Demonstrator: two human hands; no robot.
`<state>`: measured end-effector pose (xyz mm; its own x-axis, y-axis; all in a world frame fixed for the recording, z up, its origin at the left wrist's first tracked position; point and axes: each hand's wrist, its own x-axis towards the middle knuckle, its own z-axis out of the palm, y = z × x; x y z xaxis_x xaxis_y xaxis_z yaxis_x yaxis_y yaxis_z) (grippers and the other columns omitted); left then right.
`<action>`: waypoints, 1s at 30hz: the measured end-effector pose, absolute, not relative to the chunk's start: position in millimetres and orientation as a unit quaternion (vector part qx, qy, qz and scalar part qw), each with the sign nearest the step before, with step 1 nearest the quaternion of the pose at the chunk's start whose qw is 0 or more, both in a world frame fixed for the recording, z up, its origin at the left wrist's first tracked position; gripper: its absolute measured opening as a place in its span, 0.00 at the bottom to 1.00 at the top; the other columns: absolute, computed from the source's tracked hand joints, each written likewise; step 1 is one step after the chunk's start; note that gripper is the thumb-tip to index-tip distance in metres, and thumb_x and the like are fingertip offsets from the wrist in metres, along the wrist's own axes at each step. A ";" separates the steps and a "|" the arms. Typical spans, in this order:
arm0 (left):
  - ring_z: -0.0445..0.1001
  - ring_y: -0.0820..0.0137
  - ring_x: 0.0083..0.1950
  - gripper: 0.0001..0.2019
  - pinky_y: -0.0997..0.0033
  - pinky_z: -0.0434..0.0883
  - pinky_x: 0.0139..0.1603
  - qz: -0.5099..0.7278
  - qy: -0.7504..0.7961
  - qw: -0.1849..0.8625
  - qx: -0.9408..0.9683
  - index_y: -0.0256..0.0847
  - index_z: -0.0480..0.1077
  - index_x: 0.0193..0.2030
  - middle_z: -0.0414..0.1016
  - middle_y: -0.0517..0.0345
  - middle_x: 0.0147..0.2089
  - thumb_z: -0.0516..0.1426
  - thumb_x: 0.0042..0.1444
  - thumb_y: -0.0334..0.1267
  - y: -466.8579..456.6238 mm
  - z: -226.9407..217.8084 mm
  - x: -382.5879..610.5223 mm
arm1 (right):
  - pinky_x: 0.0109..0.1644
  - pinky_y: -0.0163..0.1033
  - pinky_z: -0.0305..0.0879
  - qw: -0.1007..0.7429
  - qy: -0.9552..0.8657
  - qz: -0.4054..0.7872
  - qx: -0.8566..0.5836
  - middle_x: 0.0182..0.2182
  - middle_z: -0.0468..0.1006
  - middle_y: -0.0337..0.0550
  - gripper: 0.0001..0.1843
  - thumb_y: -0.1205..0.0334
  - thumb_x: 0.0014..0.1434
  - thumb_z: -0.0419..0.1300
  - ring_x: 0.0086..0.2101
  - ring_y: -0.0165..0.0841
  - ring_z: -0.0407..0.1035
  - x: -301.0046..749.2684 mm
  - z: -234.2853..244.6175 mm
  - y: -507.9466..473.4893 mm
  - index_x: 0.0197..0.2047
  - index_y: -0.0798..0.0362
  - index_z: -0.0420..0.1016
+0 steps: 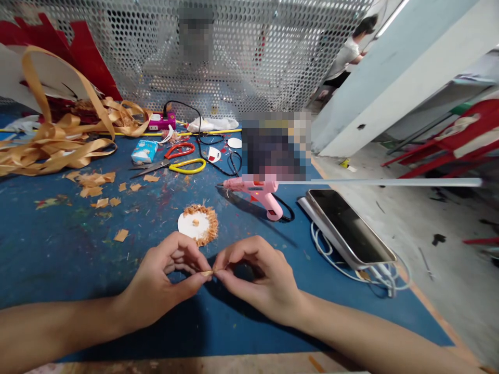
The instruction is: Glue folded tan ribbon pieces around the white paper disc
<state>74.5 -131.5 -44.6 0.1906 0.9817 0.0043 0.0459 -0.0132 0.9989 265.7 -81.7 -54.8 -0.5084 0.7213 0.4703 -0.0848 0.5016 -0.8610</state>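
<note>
My left hand (161, 283) and my right hand (259, 278) meet fingertip to fingertip low over the blue table (62, 249). Both pinch one small tan strip piece (208, 272) between thumb and forefinger. Just beyond the hands lies a white paper disc (194, 225) with a fringe of tan shreds glued along its right edge. A pink glue gun (259, 193) rests on the table behind and to the right of the disc, nozzle pointing left.
Scissors with red and yellow handles (181, 158), a small blue box (144, 151) and tan scraps (95, 184) lie at the left. Long tan ribbons (58, 137) pile at far left. A phone (349, 226) on white cables sits right. A perforated metal screen (241, 47) backs the table.
</note>
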 end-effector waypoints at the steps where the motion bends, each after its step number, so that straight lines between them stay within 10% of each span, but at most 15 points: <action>1: 0.76 0.80 0.36 0.08 0.83 0.73 0.39 0.441 0.459 0.529 0.562 0.43 0.65 0.39 0.76 0.67 0.36 0.61 0.58 0.29 -131.4 -44.1 74.6 | 0.29 0.29 0.71 0.445 -0.744 0.449 -0.215 0.30 0.77 0.36 0.13 0.72 0.57 0.62 0.26 0.25 0.72 266.1 -54.7 -81.9 0.39 0.48 0.61; 30: 0.77 0.75 0.28 0.11 0.78 0.71 0.31 0.322 0.533 0.302 0.722 0.45 0.64 0.36 0.76 0.68 0.30 0.59 0.49 0.27 -135.6 -40.6 76.4 | 0.34 0.31 0.69 0.369 -0.866 0.303 -0.151 0.31 0.78 0.38 0.09 0.73 0.60 0.54 0.30 0.27 0.72 269.7 -62.0 -85.9 0.40 0.49 0.61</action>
